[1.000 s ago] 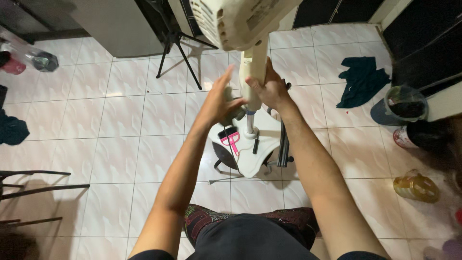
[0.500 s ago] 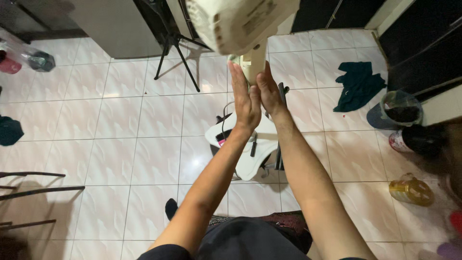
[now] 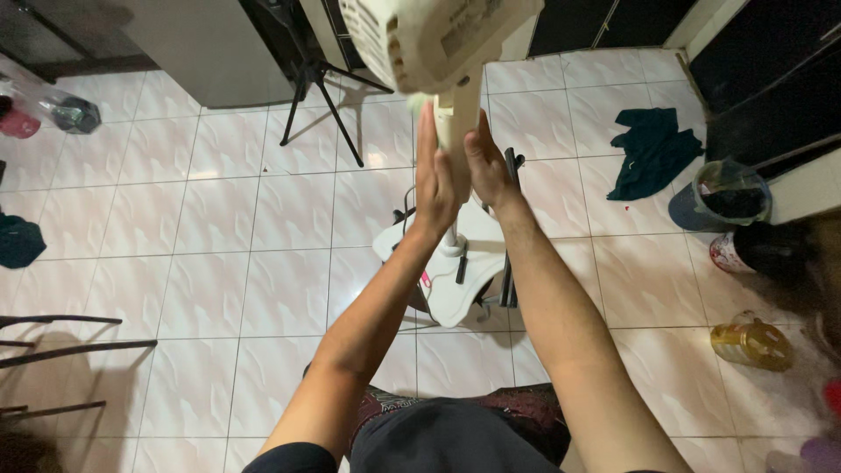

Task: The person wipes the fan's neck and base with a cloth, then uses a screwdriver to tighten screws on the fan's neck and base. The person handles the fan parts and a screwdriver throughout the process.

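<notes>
We press our left hand [image 3: 435, 180] and right hand [image 3: 487, 166] flat, fingers straight, against the cream fan column [image 3: 455, 131] under the motor housing [image 3: 434, 39]; base [image 3: 455, 293] on tile. Top-heavy, rigid, smooth plastic, likely slippery; grip the column low

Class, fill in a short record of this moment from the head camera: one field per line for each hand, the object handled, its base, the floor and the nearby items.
Left hand: left hand flat against the cream plastic fan column
Right hand: right hand flat on the column's other side
Object: cream fan motor housing tops the column
Base: white fan base
Floor: white tiled floor
Nearby: dark teal cloth, yellow bottle, black tripod
</notes>
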